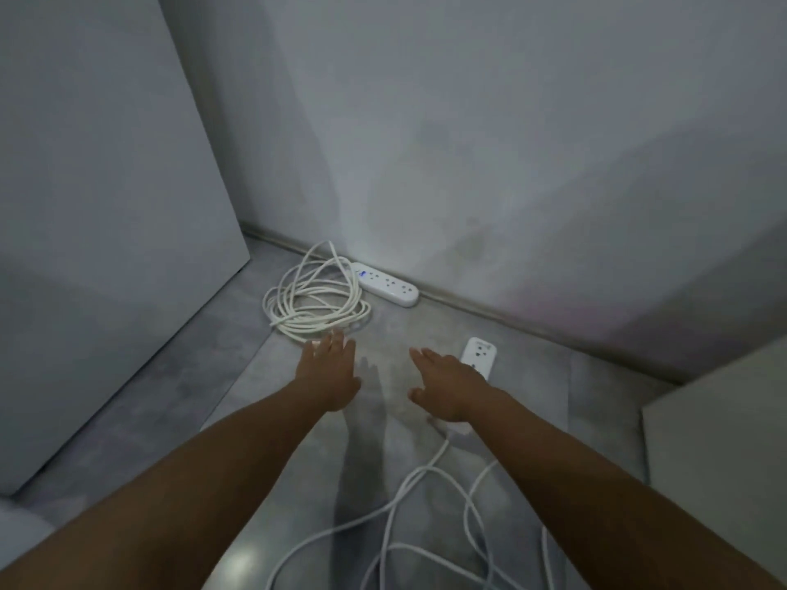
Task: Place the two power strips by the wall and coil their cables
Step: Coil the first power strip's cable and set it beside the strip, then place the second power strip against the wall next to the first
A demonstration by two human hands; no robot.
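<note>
Cable (317, 324) coiled beside white strip (386, 285); left hand (330, 372), right hand (447, 389) spread, empty.

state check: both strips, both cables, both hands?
far power strip: flat on the floor, along the wall
far cable: coiled in loose loops beside it
near power strip: on the floor, away from the wall, partly hidden by the right hand
near cable: uncoiled, sprawled
left hand: open, fingers straight, at the coil's near edge
right hand: open, holding nothing
</note>
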